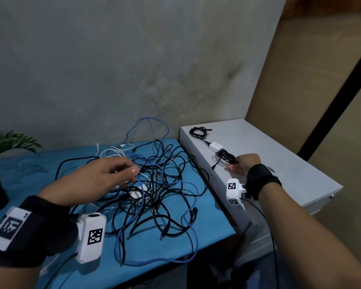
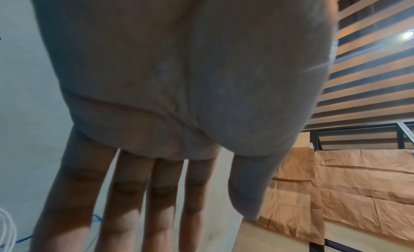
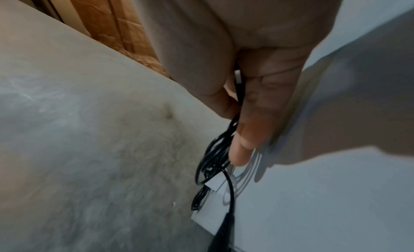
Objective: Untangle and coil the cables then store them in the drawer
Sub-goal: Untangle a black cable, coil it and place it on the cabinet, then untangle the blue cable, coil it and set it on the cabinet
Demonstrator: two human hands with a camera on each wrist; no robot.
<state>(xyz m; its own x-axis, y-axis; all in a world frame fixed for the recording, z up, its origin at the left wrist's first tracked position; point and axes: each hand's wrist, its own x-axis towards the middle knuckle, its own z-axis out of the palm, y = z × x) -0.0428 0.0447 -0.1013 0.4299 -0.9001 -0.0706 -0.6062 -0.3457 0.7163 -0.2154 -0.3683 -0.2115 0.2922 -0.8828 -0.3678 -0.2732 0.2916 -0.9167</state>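
Observation:
A tangle of black cables (image 1: 165,184), a blue cable (image 1: 191,217) and white cables (image 1: 115,152) lies on the blue table (image 1: 213,224). My left hand (image 1: 131,172) hovers over the tangle's left side. Its fingers (image 2: 156,202) are straight and hold nothing. My right hand (image 1: 238,164) is over the white drawer cabinet (image 1: 290,163) to the right. It pinches a coiled black cable (image 3: 212,160) between thumb and finger, and the coil (image 1: 226,156) rests on the cabinet top. A loose plug end (image 1: 214,166) trails from it.
Another coiled black cable (image 1: 198,132) and a white adapter (image 1: 216,146) lie farther back on the cabinet top. A potted plant (image 1: 6,142) stands at the table's left rear. A grey wall is close behind. The cabinet's drawer front (image 1: 321,202) faces right.

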